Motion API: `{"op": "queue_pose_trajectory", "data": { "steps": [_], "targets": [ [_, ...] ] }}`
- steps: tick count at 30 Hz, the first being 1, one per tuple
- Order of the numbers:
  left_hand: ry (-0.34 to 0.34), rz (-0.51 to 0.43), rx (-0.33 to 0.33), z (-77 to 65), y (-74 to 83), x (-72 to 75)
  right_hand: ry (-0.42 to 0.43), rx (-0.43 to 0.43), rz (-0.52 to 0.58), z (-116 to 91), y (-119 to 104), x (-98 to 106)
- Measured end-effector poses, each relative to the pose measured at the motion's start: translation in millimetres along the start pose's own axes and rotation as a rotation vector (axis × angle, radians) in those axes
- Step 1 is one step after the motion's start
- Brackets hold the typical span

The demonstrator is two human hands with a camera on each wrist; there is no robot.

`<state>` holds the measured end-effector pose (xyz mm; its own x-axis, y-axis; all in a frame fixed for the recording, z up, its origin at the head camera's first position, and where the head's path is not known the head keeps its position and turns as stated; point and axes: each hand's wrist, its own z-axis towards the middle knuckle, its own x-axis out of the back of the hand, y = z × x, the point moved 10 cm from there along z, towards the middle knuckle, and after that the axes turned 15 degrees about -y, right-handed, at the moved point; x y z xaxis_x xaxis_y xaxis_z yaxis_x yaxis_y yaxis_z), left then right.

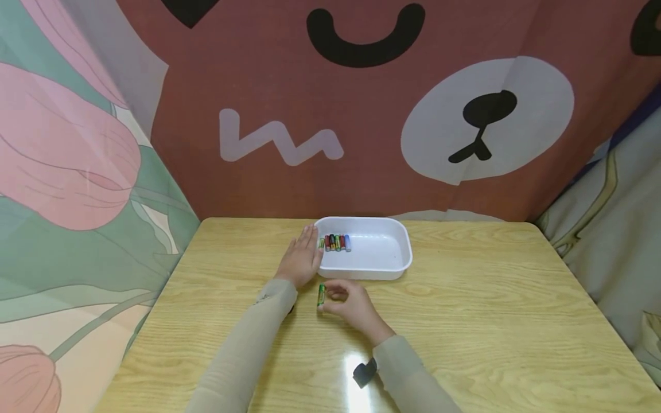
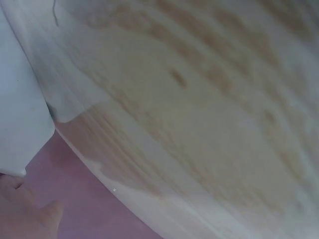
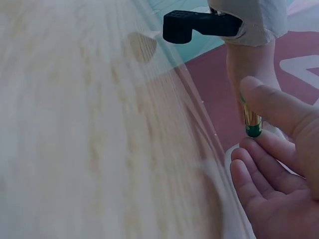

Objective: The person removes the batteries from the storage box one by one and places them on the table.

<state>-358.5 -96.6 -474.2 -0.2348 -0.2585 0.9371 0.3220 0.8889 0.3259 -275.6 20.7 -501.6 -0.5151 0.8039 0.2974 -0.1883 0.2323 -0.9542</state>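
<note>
My left hand [image 1: 300, 258] lies along the left side of a white plastic tray [image 1: 372, 271], fingers straight and touching its wall. Inside the tray, several small batteries [image 1: 338, 243] stand side by side in a row at the left end, in red, black, green and pale blue. Just in front of the tray, my right hand [image 1: 355, 305] pinches a green and gold battery [image 1: 321, 295] by its two ends, between thumb and forefinger. The right wrist view shows this battery [image 3: 252, 122] close up, with the other fingers loosely bent below it.
The wooden table [image 1: 490, 310] extends to both sides of the tray. Behind it hangs a red printed cloth [image 1: 268, 189], with a floral cloth [image 1: 62, 229] on the left. A black wrist device [image 1: 365, 373] sticks out beneath the right sleeve.
</note>
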Motion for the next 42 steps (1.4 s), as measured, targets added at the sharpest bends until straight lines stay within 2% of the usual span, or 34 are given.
{"op": "queue_pose_trajectory", "data": {
  "steps": [5,10,25,37,42],
  "targets": [
    [0.000,-0.003,0.011,1.0,-1.1,-1.6,-0.002,0.000,0.035,2.9,8.4,-4.4],
    [0.005,-0.013,0.000,0.8,0.2,-1.5,0.004,-0.015,0.020,3.0,12.3,-6.6],
    [-0.021,-0.013,0.008,1.4,0.5,-2.4,0.011,-0.030,-0.176,4.9,14.5,-9.2],
    [0.004,-0.025,-0.006,2.1,-2.4,-3.5,0.018,-0.011,-0.266,6.0,8.9,-13.0],
    [0.024,-0.025,-0.015,1.3,-1.7,-2.0,0.021,-0.014,-0.268,6.5,9.3,-13.4]
  ]
}}
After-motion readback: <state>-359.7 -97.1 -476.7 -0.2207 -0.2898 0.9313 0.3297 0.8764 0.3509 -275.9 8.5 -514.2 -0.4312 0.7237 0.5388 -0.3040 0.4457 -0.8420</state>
